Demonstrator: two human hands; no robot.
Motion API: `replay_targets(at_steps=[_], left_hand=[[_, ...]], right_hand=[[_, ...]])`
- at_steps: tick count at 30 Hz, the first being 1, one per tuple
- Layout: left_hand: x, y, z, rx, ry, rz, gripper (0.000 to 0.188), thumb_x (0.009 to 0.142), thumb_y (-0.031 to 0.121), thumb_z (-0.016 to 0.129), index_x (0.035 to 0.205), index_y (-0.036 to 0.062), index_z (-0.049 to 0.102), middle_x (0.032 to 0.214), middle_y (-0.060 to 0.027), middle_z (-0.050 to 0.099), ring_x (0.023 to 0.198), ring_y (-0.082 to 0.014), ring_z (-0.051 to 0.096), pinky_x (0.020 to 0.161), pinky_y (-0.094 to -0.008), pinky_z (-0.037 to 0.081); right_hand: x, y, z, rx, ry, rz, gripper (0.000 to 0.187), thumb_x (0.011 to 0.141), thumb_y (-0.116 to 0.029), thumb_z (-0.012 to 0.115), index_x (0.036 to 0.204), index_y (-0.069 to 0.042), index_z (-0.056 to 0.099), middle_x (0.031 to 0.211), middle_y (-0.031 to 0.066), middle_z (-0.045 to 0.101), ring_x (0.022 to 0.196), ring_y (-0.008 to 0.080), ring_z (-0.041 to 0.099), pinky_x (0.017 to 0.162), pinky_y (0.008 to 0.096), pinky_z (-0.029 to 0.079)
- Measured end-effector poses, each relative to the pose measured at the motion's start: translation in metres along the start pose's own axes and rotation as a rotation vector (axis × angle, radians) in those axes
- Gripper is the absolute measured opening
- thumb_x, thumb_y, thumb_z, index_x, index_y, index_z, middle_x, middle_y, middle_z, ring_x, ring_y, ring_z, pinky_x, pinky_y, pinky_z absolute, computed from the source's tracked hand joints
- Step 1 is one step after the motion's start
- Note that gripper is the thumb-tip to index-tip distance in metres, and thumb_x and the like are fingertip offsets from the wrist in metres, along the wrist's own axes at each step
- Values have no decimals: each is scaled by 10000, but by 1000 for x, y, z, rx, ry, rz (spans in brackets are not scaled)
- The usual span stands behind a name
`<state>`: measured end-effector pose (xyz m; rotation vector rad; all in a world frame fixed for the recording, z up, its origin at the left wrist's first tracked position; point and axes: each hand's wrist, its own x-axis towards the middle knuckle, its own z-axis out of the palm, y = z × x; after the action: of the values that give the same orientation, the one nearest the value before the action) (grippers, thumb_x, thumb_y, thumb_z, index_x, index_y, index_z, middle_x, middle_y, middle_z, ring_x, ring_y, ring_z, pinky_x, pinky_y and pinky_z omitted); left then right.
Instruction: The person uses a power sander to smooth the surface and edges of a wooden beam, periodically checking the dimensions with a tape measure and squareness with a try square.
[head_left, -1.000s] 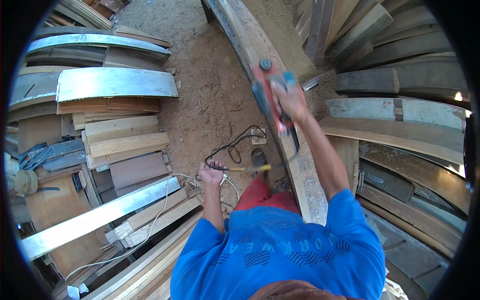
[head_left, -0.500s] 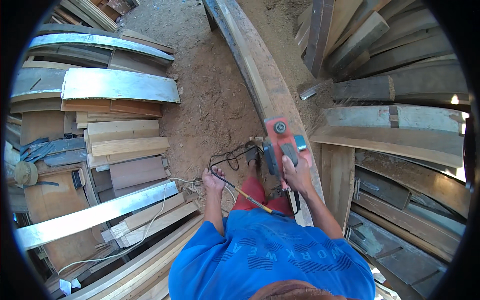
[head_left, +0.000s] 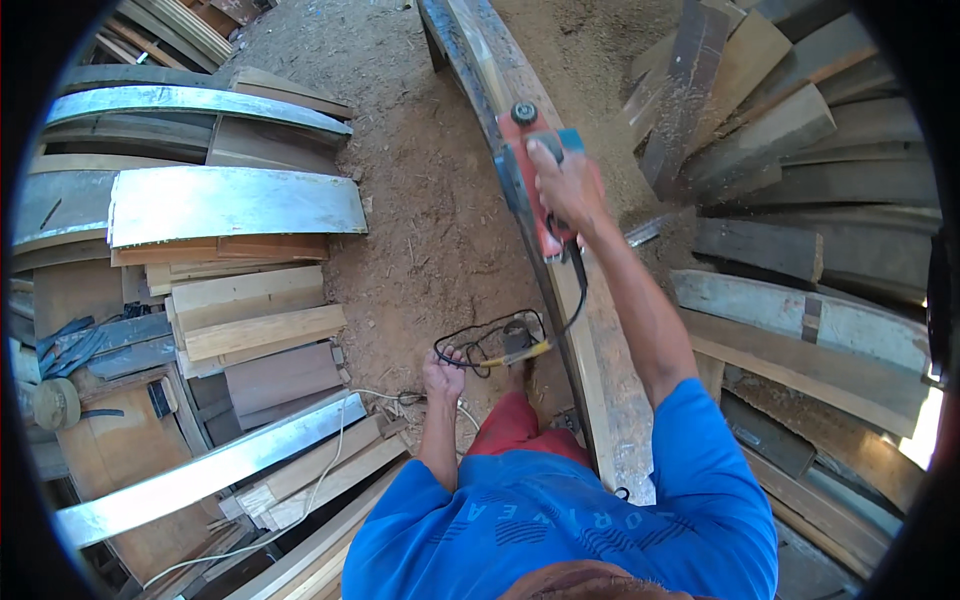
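My right hand grips the handle of a red and teal electric planer. The tool rests on a long, narrow pale wood strip lying along a worn bench. A black power cord trails from the planer's rear and loops down toward my left side. Low on that side, my left hand, palm up with curled fingers, holds part of the cord. A yellow sleeve covers one stretch of the cord, above my foot. The planer's sole is hidden.
Stacked boards line the left, with a white-faced panel among them. More planks lean and lie at the right. A pale extension cord crosses the left stacks. Shavings cover the dirt floor.
My right hand has pushed the planer forward along the strip, away from my body, and that arm is now stretched out. The cord has shifted forward; my left hand has moved slightly right.
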<state>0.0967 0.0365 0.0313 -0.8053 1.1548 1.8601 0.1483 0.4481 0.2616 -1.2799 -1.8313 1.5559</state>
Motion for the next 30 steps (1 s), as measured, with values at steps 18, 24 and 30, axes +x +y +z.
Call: replay_targets(at_steps=[18,24,30], left_hand=[[107,-58,79,815,-185,250,337,1029,377,530,1219,99,509,917,1,545,774,-95,517,647,-249,432],[168,-77,179,889,-309,257,479,1044,338,522,1421,54,443,1001,-10,592,876,-130,572,690,-290,469],[133,-90,286,991,-564,377,533,1052,365,453,1462,28,410,1085,-115,634,968,-241,616,774,-371,486]], right_hand=[[-119,18,-41,10,-220,149,295,1011,-340,525,940,-65,606,639,-7,512,584,73,516,524,308,434],[-174,55,-41,96,-183,140,381,1002,-391,544,946,-15,567,646,5,528,552,111,529,510,297,439],[-55,14,-17,66,-73,19,394,1009,-384,566,773,-70,558,591,-17,516,489,86,502,457,279,411]])
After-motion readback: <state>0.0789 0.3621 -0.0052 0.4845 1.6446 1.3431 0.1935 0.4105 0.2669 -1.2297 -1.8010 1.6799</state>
